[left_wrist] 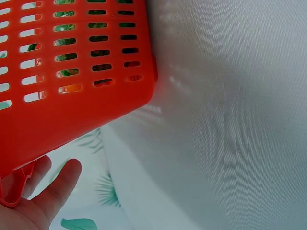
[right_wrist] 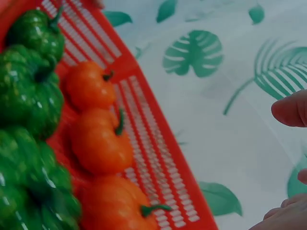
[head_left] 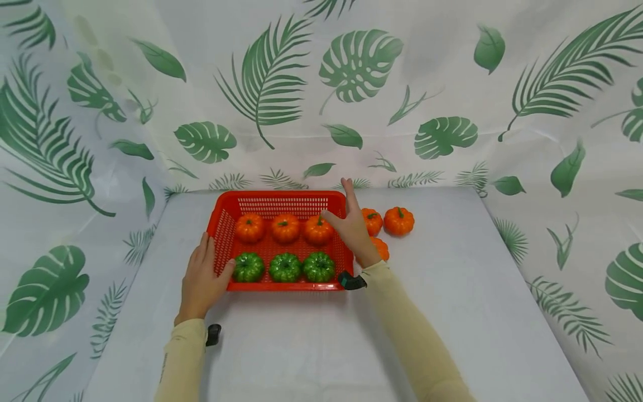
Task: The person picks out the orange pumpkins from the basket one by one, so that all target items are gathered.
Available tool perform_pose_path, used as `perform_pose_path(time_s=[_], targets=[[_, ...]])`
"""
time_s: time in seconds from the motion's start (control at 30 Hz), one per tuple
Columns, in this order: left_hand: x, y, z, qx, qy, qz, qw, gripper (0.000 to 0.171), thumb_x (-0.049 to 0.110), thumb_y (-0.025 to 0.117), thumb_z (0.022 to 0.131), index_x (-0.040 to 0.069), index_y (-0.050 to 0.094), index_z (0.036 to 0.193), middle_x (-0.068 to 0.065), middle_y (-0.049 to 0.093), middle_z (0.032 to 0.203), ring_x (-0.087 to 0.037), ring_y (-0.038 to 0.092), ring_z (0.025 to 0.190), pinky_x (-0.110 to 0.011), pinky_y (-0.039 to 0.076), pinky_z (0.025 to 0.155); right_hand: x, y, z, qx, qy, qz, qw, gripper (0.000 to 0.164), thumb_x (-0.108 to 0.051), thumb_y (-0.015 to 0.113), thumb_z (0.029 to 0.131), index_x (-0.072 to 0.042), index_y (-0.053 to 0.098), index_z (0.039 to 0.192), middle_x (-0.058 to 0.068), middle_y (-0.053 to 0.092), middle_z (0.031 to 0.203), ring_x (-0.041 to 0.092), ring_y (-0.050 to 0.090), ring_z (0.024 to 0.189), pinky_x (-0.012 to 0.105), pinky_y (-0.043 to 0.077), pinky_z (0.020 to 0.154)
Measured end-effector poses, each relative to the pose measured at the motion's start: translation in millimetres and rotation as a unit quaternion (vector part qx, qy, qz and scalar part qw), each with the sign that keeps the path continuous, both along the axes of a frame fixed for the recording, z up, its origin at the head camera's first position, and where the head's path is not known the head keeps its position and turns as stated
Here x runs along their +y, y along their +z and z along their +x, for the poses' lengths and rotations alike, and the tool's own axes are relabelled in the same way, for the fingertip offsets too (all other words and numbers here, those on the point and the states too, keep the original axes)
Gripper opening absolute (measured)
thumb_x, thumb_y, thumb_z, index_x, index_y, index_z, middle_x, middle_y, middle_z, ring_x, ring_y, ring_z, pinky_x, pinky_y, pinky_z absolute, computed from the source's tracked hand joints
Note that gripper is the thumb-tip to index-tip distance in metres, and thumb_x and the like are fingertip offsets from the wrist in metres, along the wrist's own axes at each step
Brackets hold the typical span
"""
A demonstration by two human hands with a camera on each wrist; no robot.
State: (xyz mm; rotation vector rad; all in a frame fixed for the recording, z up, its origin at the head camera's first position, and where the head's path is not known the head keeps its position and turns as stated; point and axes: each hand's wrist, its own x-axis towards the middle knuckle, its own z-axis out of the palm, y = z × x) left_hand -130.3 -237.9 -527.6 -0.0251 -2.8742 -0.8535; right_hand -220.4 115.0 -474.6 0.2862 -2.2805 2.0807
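Note:
My left hand rests at the near-left corner of a red plastic basket, its thumb over the rim and its fingers straight along the outer side. In the left wrist view, the fingers extend straight beside the basket's small handle. Above the basket's right rim hovers my right hand, thumb and fingers spread, holding nothing. Inside the basket, three orange pumpkins form the far row and three green pumpkins the near row. The right hand's thumb appears in front of the rightmost orange pumpkin.
Right of the basket, three more orange pumpkins lie on the white table: one at the far right, one beside it, and one partly hidden by the right hand. A leaf-patterned curtain surrounds the table's back and sides.

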Motion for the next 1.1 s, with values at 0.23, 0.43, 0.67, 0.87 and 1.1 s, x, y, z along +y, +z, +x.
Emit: perform_pose_path(time_s=[0.23, 0.43, 0.67, 0.87, 1.1], targets=[[3, -0.5, -1.5, 0.013, -0.006, 0.001, 0.9999, 0.083, 0.037, 0.060, 0.106, -0.011, 0.027, 0.164, -0.023, 0.019, 0.175, -0.048, 0.029, 0.152, -0.074, 0.037, 0.112, -21, -16.6, -2.0, -0.042, 0.021, 0.042, 0.998, 0.097, -0.030, 0.073, 0.101, -0.024, 0.010, 0.175, 0.000, -0.007, 0.180, 0.026, 0.001, 0.164, 0.059, 0.020, 0.127], [5, -0.7, -2.7, 0.011, -0.014, -0.002, 0.9998, 0.083, 0.038, 0.060, 0.106, -0.011, 0.026, 0.164, -0.022, 0.018, 0.176, -0.048, 0.029, 0.153, -0.074, 0.038, 0.111, -27, -29.5, -4.8, -0.096, -0.002, 0.087, 0.992, 0.099, -0.029, 0.073, 0.099, -0.012, 0.009, 0.174, 0.009, -0.005, 0.180, 0.033, 0.008, 0.163, 0.059, 0.023, 0.126], [3, 4.4, -2.5, 0.020, -0.005, -0.004, 0.9998, 0.082, 0.036, 0.061, 0.105, -0.011, 0.027, 0.164, -0.023, 0.021, 0.175, -0.048, 0.030, 0.152, -0.075, 0.038, 0.111, -37, -32.6, -14.0, -0.148, -0.012, 0.155, 0.977, 0.092, -0.023, 0.066, 0.100, 0.004, 0.013, 0.170, 0.021, 0.008, 0.177, 0.035, 0.012, 0.163, 0.051, 0.021, 0.129], [2, 2.4, -2.3, 0.018, -0.004, -0.001, 0.9998, 0.082, 0.036, 0.061, 0.105, -0.010, 0.027, 0.164, -0.024, 0.021, 0.175, -0.048, 0.030, 0.152, -0.074, 0.036, 0.112, -41, -32.3, -13.0, -0.140, -0.006, 0.192, 0.971, 0.077, -0.013, 0.072, 0.092, 0.009, 0.038, 0.158, 0.025, 0.052, 0.151, 0.037, 0.054, 0.132, 0.050, 0.046, 0.112], [3, 2.7, 0.1, 0.004, 0.003, -0.002, 1.0000, 0.082, 0.037, 0.059, 0.106, -0.010, 0.024, 0.165, -0.023, 0.018, 0.176, -0.048, 0.028, 0.153, -0.073, 0.036, 0.113, -43, -37.4, -14.1, -0.129, 0.013, 0.222, 0.966, 0.065, -0.007, 0.077, 0.087, 0.009, 0.052, 0.145, 0.023, 0.060, 0.137, 0.037, 0.060, 0.116, 0.050, 0.052, 0.103]])
